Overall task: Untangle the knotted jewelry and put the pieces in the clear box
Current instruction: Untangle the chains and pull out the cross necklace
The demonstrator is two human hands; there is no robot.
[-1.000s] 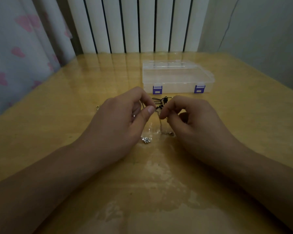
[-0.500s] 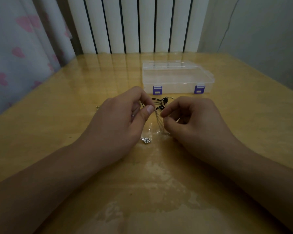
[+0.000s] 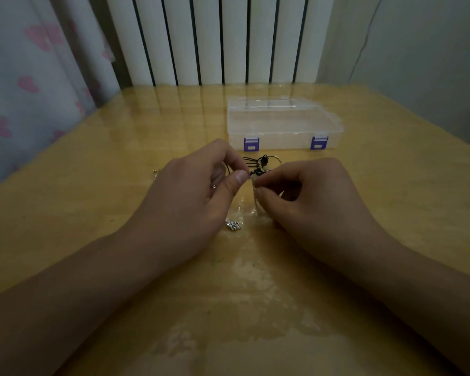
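A left hand (image 3: 190, 196) and right hand (image 3: 307, 196) are pinching the knotted jewelry (image 3: 258, 169) near the shut clear box (image 3: 282, 126), where teasing strands apart gently seems wiser than tugging.

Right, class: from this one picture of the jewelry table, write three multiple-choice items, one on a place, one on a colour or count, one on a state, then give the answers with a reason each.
1. Where is the clear box relative to the hands?
A. Beyond them, farther up the table
B. Between the wrists
C. Off the table

2. What colour are the two latches on the box front?
A. Red
B. Purple-blue
C. Green

3. How is the box lid?
A. Wide open
B. Removed, lying beside it
C. Closed

Answers
1. A: the box sits on the table past the left hand and right hand, toward the radiator.
2. B: both latches show purple-blue against the clear plastic.
3. C: the lid lies flat on the box, while both hands pinch the knotted jewelry.
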